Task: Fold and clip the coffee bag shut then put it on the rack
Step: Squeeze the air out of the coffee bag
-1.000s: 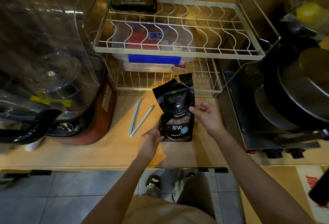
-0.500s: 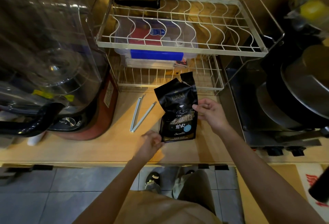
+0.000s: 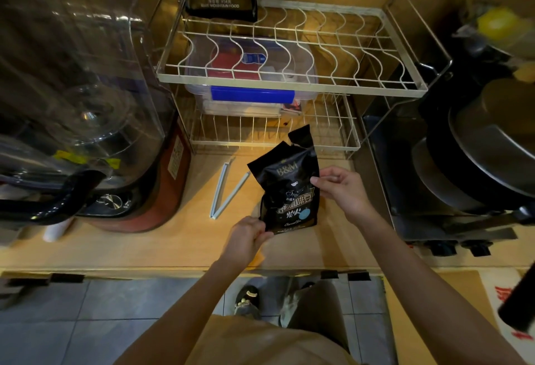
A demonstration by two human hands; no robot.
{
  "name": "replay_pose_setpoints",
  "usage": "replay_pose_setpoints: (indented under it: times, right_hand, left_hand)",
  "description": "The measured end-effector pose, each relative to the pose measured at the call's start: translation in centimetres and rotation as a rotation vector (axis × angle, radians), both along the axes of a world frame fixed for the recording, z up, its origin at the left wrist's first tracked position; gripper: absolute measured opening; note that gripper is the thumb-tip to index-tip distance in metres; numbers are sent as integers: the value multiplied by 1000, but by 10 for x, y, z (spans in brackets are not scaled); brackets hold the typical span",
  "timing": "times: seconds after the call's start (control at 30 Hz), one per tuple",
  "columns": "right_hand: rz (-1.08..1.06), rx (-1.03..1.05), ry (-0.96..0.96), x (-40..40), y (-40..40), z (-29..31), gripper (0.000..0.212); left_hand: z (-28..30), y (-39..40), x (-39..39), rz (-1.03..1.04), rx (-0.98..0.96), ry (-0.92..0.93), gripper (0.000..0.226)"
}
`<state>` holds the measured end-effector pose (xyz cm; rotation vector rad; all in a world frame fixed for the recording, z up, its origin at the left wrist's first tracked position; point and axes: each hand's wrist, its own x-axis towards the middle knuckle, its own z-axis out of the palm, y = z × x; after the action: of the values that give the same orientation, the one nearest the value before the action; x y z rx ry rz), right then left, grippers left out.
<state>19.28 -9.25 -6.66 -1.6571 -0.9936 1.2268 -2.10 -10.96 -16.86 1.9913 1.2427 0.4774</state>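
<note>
While the left hand (image 3: 248, 236) pinches the bag (image 3: 289, 190) at its bottom corner, the right hand (image 3: 341, 188) grips its side edge — steadying it upright for folding; the clip (image 3: 228, 188) lies open beyond the left hand.

Black bag (image 3: 289, 190) with pale lettering and a blue dot; pale blue-white clip (image 3: 224, 190); cream wire rack (image 3: 289, 86); clear box (image 3: 252, 80) with blue latch; tan wood counter (image 3: 144, 246).

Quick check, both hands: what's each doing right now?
Left hand: closed, pinching the coffee bag at its bottom corner.
Right hand: closed, gripping the bag's right edge.
</note>
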Motion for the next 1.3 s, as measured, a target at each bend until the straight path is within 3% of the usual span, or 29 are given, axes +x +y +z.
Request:
replay_pose_setpoints:
  times: [0.13, 0.23, 0.33, 0.4, 0.5, 0.57, 0.63, 0.87, 1.07, 1.3]
  right_hand:
    - [24, 108, -290, -4, -6, 20, 17]
    - [17, 533, -724, -29, -14, 36, 11]
    - [647, 945, -1147, -54, -8, 24, 13]
    - [1020, 898, -1456, -68, 2, 14, 12]
    - [1301, 656, -1728, -87, 11, 24, 4]
    - [1409, 430, -1769, -93, 19, 28, 13]
    - [1420, 337, -1795, -95, 26, 35, 17]
    - [1470, 478, -1693, -81, 46, 39, 15]
    - [1219, 407, -1368, -64, 59, 50, 15]
    - [1326, 410, -1586, -81, 53, 56, 11]
  left_hand:
    - [2, 6, -2, -55, 19, 28, 40]
    - [6, 9, -2, -33, 62, 26, 30]
    - [12, 13, 1, -31, 74, 43, 24]
    - [14, 14, 1, -31, 67, 51, 25]
    - [15, 11, 1, -31, 45, 77, 26]
    - [15, 9, 0, -35, 37, 94, 27]
    - [15, 10, -1, -33, 28, 102, 28]
    - [12, 11, -1, -8, 11, 95, 26]
    - [9, 9, -8, 37, 47, 52, 25]
    - [8, 13, -11, 13, 5, 87, 24]
